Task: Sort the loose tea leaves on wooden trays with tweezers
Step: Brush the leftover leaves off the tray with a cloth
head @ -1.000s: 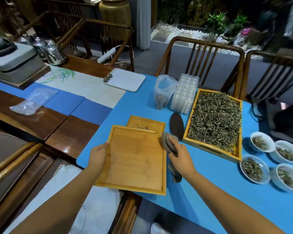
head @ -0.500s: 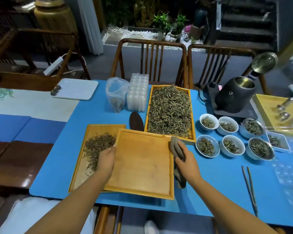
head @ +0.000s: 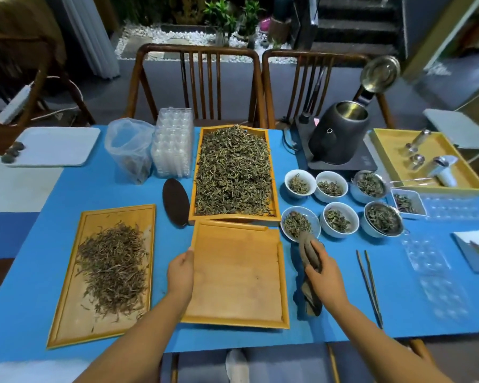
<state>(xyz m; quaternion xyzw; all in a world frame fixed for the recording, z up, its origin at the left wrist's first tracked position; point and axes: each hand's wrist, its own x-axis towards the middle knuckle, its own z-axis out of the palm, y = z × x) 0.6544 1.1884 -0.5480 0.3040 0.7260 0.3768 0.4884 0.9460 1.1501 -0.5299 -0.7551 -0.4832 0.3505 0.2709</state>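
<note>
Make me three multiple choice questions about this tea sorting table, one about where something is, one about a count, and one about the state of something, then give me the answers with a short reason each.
1. Where do the tweezers lie?
A. On the blue mat, right of the right hand
B. In the full tea tray
C. In the left hand

2. How many wooden trays on the blue mat hold tea leaves?
A. One
B. Two
C. Three

3. What state is the kettle in?
A. Lid shut
B. Lid flipped open
C. Lying on its side

Answers:
1 A, they rest untouched on the mat while the right hand holds a dark cloth.
2 B, the heaped tray and the left tray hold leaves; the tray at the left hand is bare.
3 B, the lid stands raised, showing the metal inside.
</note>
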